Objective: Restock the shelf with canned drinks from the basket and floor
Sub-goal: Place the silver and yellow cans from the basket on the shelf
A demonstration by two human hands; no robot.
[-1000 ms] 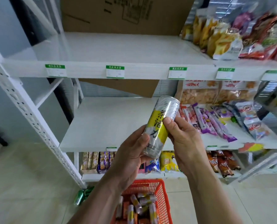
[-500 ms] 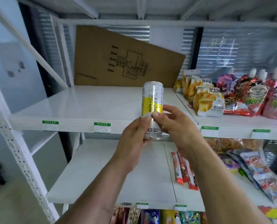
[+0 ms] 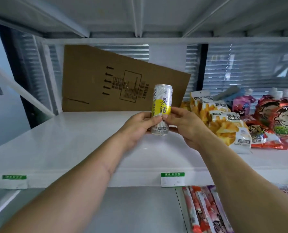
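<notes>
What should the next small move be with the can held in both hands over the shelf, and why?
Probably lower the can straight down onto the bare white shelf and let go. Left hand and right hand hold it upright, seemingly just above the surface, left of the snack bags and in front of the cardboard sheet, with nothing beneath it.

The can [image 3: 161, 106] is showing big black "茶活" on its yellow band, with "草本饮料" near the bottom. The chip bags [image 3: 223, 121] are reading "况土豆". The shelf tags [image 3: 172, 179] are too blurry.
</notes>
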